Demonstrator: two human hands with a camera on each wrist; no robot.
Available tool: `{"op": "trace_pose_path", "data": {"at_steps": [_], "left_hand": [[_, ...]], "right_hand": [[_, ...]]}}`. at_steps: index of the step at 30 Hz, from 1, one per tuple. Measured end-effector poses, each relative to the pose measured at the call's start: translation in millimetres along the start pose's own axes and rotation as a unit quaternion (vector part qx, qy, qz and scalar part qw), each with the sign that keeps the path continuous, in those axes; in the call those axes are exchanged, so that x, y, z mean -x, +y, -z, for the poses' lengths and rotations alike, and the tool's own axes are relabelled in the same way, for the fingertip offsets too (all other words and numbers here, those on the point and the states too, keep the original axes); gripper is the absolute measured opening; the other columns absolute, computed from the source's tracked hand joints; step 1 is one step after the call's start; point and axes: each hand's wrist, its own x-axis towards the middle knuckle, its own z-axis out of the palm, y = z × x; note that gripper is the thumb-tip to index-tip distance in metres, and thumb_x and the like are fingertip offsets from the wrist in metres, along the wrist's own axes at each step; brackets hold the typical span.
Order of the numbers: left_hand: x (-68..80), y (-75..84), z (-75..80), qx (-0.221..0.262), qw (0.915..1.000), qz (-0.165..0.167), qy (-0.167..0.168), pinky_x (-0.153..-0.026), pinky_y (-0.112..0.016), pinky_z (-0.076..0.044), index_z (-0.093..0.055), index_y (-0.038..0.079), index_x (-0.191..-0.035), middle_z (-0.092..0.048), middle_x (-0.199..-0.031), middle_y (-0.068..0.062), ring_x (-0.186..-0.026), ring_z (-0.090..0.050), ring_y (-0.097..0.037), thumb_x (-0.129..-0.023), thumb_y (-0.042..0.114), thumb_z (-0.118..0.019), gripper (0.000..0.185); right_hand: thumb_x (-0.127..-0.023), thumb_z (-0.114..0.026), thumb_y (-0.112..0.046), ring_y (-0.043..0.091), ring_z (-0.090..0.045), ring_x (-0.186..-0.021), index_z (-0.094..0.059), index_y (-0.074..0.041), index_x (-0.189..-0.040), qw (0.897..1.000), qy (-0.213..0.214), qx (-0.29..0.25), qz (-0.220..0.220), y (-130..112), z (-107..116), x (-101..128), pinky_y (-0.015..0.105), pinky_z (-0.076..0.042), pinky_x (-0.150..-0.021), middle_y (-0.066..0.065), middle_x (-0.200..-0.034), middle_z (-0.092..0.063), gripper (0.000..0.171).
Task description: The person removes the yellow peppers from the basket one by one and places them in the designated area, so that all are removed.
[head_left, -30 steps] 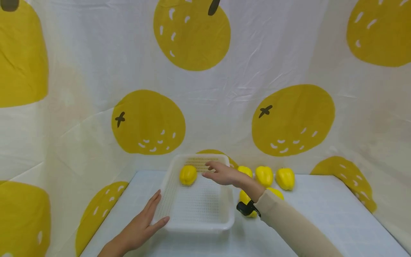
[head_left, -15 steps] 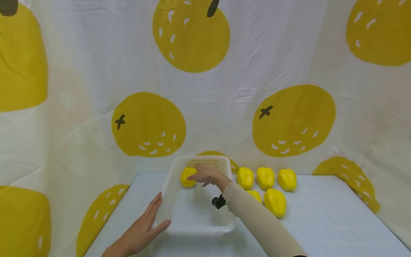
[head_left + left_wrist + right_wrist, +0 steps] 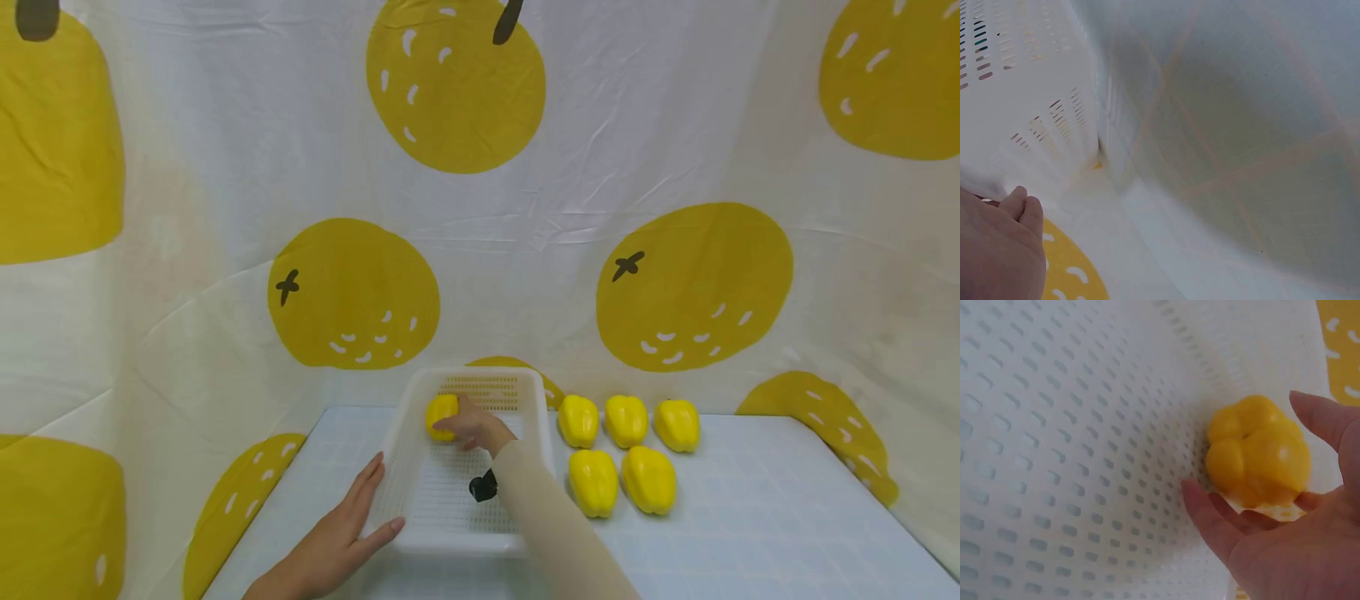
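**Right hand at a yellow pepper in the white basket**

The right hand point(image 3: 474, 427) reaches into the white perforated basket point(image 3: 525, 392) and cups a yellow pepper point(image 3: 441, 412) that lies in the basket's far left corner. In the right wrist view the fingers point(image 3: 1207, 512) are spread fairly wide around the pepper point(image 3: 1259, 450), thumb on one side and the others on the other, lying against it rather than clamped on it; the pepper rests on the basket floor beside the slotted wall.

The left hand point(image 3: 337, 542) lies flat on the desk point(image 3: 750, 517) with straight fingers against the basket's near left side, thumb at the near corner. It holds nothing.

Five more yellow peppers point(image 3: 626, 419) sit on the desk just right of the basket, three in a back row and two in front. A cloth printed with big yellow fruits point(image 3: 352, 292) hangs behind and at the sides.
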Motion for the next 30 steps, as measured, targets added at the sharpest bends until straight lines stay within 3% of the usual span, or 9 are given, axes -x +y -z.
{"op": "trace_pose_path", "data": {"at_steps": [7,12,17,24,30], "left_hand": [[0.6,3.3,0.1,0.004,1.0,0.006,-0.007,-0.116,-0.064,-0.03,-0.016,0.009,-0.165,-0.007,-0.173,-0.004,-0.151,-0.029,-0.033,-0.095,0.071,-0.052,0.1],[1.3,2.9,-0.2,0.001,1.0,-0.003,-0.001,-0.116,-0.063,-0.03,-0.016,0.007,-0.164,-0.008,-0.172,-0.006,-0.151,-0.028,-0.034,-0.097,0.069,-0.051,0.098],[-0.4,3.5,-0.9,-0.001,1.0,0.0,-0.003,-0.116,-0.063,-0.03,-0.017,0.009,-0.165,-0.007,-0.173,-0.004,-0.152,-0.028,-0.033,-0.096,0.072,-0.05,0.099],[-2.8,4.7,-1.8,0.0,1.0,0.001,-0.002,-0.116,-0.063,-0.03,-0.018,0.009,-0.165,-0.009,-0.172,-0.005,-0.151,-0.029,-0.033,-0.095,0.072,-0.051,0.099],[-1.2,4.4,1.0,-0.004,0.9999,0.011,-0.003,-0.116,-0.063,-0.029,-0.017,0.011,-0.165,-0.009,-0.172,-0.006,-0.151,-0.03,-0.034,-0.095,0.071,-0.053,0.099]], "right_hand": [[-0.094,-0.074,-0.019,0.033,-0.059,-0.11,-0.031,-0.003,-0.154,0.999,0.036,0.009,0.007,6.4,-5.6,-3.6,0.057,-0.054,-0.095,0.02,-0.136,-0.051,0.076],[-0.094,-0.076,-0.026,0.03,-0.06,-0.106,-0.042,0.001,-0.141,0.998,0.055,0.023,0.0,9.2,-8.8,-5.8,0.054,-0.056,-0.092,0.017,-0.127,-0.055,0.064],[-0.093,-0.076,-0.02,0.028,-0.061,-0.1,-0.046,0.004,-0.139,0.998,0.065,0.017,0.001,7.0,-9.7,-6.1,0.051,-0.057,-0.091,0.016,-0.12,-0.058,0.06],[-0.095,-0.071,-0.009,0.033,-0.061,-0.109,-0.041,0.01,-0.143,0.998,0.036,-0.05,0.005,-3.2,-3.3,5.6,0.056,-0.053,-0.098,0.021,-0.125,-0.055,0.059],[-0.094,-0.073,-0.009,0.033,-0.063,-0.107,-0.046,0.01,-0.137,0.998,0.012,-0.05,0.031,-15.3,5.7,13.9,0.056,-0.056,-0.094,0.02,-0.119,-0.058,0.054]]}}
